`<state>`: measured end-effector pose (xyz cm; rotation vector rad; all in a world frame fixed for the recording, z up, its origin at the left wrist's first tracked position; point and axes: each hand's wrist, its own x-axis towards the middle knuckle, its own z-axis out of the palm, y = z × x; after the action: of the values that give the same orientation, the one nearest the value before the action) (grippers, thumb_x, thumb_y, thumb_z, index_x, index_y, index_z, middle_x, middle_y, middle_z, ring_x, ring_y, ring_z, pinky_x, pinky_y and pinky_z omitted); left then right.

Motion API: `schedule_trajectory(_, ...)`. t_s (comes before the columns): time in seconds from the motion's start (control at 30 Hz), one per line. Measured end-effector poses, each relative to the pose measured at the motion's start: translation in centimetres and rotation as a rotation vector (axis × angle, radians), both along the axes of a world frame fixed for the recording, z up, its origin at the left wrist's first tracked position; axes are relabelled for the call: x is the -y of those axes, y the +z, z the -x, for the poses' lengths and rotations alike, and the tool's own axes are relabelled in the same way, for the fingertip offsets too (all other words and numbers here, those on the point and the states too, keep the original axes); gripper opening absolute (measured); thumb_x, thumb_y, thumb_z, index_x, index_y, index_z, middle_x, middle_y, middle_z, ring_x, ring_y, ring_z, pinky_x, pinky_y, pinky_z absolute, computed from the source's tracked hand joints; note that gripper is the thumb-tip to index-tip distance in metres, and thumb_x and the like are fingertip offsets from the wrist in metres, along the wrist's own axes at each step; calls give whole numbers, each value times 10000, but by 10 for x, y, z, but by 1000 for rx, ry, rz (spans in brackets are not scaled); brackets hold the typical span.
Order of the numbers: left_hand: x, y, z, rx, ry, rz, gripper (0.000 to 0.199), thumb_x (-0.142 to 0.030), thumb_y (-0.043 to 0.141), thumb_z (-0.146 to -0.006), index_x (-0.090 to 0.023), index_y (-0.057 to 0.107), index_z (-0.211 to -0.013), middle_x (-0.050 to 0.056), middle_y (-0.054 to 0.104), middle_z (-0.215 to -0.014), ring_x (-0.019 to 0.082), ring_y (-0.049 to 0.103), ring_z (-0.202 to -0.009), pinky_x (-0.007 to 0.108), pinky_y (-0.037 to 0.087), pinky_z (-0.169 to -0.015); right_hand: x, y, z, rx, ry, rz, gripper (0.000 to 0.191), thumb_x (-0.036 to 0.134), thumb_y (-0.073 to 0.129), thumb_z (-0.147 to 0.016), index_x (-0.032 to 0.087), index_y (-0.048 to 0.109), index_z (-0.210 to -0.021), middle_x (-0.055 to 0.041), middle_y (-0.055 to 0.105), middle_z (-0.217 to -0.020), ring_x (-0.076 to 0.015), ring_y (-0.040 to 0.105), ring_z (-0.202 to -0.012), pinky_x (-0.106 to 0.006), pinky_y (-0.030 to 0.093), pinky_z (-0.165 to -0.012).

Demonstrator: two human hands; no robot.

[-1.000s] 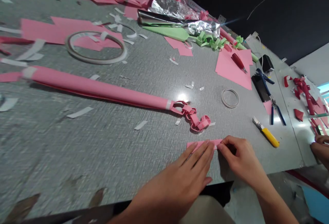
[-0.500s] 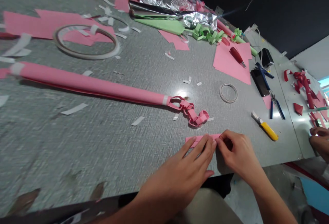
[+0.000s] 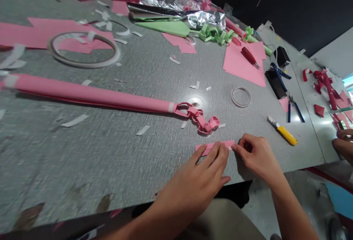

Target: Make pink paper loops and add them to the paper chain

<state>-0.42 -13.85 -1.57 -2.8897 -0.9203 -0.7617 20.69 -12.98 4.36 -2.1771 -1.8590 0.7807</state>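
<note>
A folded strip of pink paper (image 3: 199, 150) lies near the table's front edge, partly covered by my fingers. My left hand (image 3: 202, 172) rests on it with fingers stretched out, holding it against the tabletop. At the strip's right end, my right hand (image 3: 257, 159) has thumb and forefinger pinched at a small bit of white tape (image 3: 229, 147); most of that tape is hidden. Just beyond the strip sits a pink paper chain (image 3: 202, 119), joined to the end of a long pink rolled-paper tube (image 3: 96, 95) bound with white tape.
To the right lie a yellow utility knife (image 3: 286, 135), a small tape roll (image 3: 241, 97), pliers (image 3: 295, 109) and a black phone (image 3: 276, 84). A red-handled cutter (image 3: 249, 56) is on pink sheets (image 3: 231, 61). A large tape ring (image 3: 116, 57) sits left. Another person's hand (image 3: 343, 137) appears far right.
My right hand has shifted slightly right, away from my left fingers, and white tape now shows at the strip's right end. My left hand stays on the strip. The camera view has shifted slightly.
</note>
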Motion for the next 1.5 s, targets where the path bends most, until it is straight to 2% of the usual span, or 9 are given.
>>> schedule_trajectory(0.2,-1,2,-1,10,9,22,440,-396,470,-1141,-84,729,-1313,146,748,-1369,300,656,-1267,471,433,-1066,0,-2,-3,-133,-8,-9,338,363,669,-971,213,596,-677,17,632,-621,-148,542,-588,-278,337,-580)
schedule_trajectory(0.43,0,3,2,6,0,38,462,-380,419,-1155,-77,700,-1363,148,723,-1411,307,623,-1321,470,396,-1119,-1,-2,-1,-34,53,-33,299,310,697,-967,212,629,-692,22,648,-622,-146,551,-579,-285,342,-601)
schedule_trajectory(0.6,0,5,2,-2,-20,34,501,-368,347,-1171,-58,694,-1355,153,721,-1398,313,605,-1313,502,367,-1133,2,-4,-7,-177,1,-65,313,303,669,-969,207,606,-677,21,618,-614,-146,535,-586,-277,363,-584)
schedule_trajectory(0.8,3,4,1,-11,-98,-17,420,-228,336,-1165,-106,719,-1285,104,775,-1211,262,643,-1101,472,382,-1034,1,-7,-15,-364,0,-163,294,326,659,-976,207,619,-710,22,613,-630,-145,540,-598,-275,393,-587)
schedule_trajectory(0.9,3,5,0,-53,-173,-19,384,-213,371,-1150,-110,704,-1312,96,776,-1166,263,642,-1105,460,376,-1029,-8,-4,-17,-313,47,-266,224,302,649,-995,205,683,-796,-7,694,-729,-159,584,-648,-294,420,-637)
schedule_trajectory(1.03,1,6,-2,-68,-199,0,392,-385,484,-1140,-175,640,-1433,72,765,-1224,272,640,-1167,469,343,-1098,-30,1,-22,-189,112,-377,121,246,637,-1004,202,748,-984,-62,784,-989,-175,637,-725,-326,471,-734)
schedule_trajectory(1.17,0,4,0,-40,-216,-23,430,-480,511,-1122,-172,672,-1374,83,755,-1305,292,627,-1261,483,327,-1134,-62,-1,-29,-73,190,-411,195,215,607,-1024,204,747,-1159,-98,767,-1219,-197,685,-818,-347,491,-812)
schedule_trajectory(1.3,-4,2,6,-34,-214,-29,361,-381,455,-1147,-147,719,-1224,113,763,-1311,284,663,-1250,491,357,-1143,-91,-12,-30,53,266,-394,204,211,626,-1022,202,746,-1188,-112,750,-1263,-256,703,-1013,-342,471,-807)
schedule_trajectory(1.5,-15,6,23,-35,-265,1,340,-192,391,-1141,-124,701,-1263,134,766,-1313,273,703,-1238,466,495,-1093,-101,-18,-27,159,272,-375,184,155,576,-997,201,747,-1045,-106,758,-1164,-232,689,-903,-321,400,-695)
